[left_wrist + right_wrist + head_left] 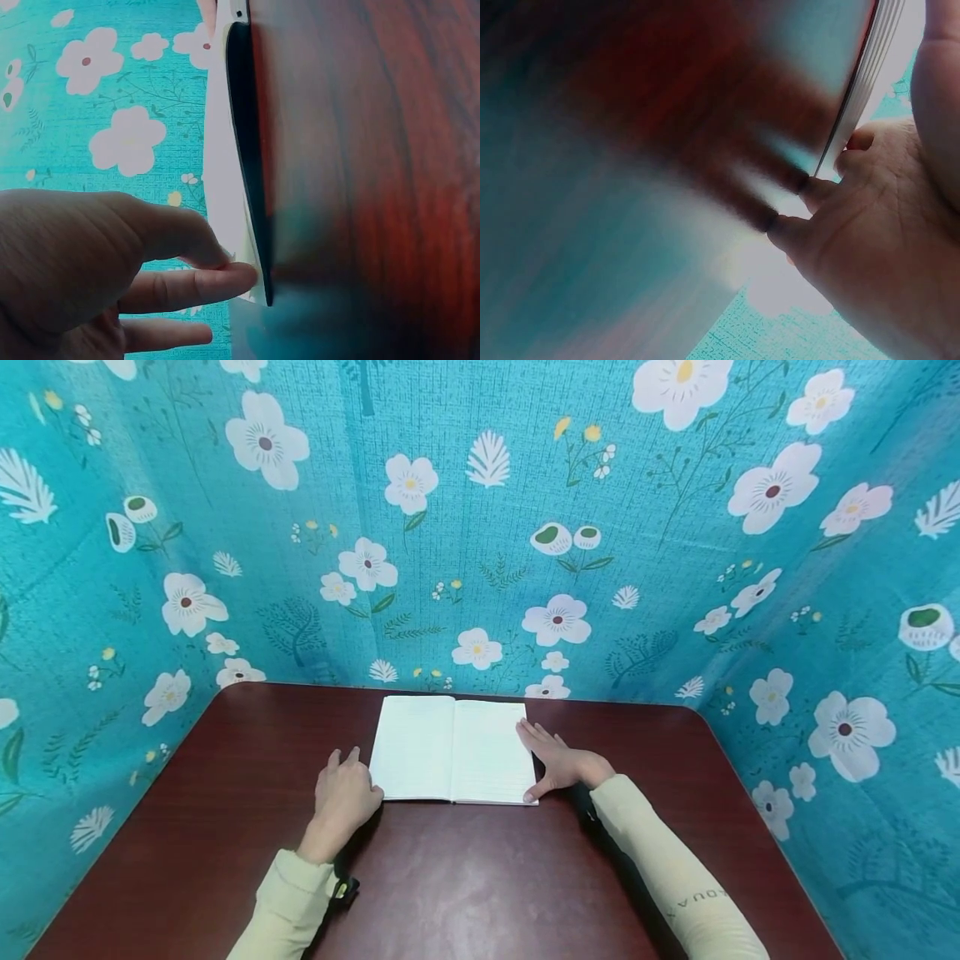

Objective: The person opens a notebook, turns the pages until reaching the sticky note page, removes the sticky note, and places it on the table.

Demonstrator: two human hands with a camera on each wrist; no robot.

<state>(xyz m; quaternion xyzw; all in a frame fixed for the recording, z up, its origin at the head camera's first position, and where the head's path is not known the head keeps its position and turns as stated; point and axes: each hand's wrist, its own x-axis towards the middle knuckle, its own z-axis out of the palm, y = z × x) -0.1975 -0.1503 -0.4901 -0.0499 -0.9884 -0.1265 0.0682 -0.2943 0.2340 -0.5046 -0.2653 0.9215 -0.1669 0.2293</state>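
Note:
An open notebook (491, 752) with white, faintly lined pages lies flat near the back of the table. At its lower left corner, my left hand (347, 789) pinches the page edge between thumb and index finger. In the left wrist view, the left hand (82, 262) has its thumb and index fingertips meeting at the notebook's (225, 165) edge, above the dark cover. The other fingers stretch out beside it. My right hand (558, 762) rests spread along the right page's edge, thumb at the lower corner. The right wrist view shows that hand's palm (877, 225) beside the stacked page edges.
The dark red-brown table (465, 877) has a glossy surface and rounded back corners. A blue floral curtain (465, 527) hangs behind it and on both sides. A dark strap device (345, 890) sits at the left wrist.

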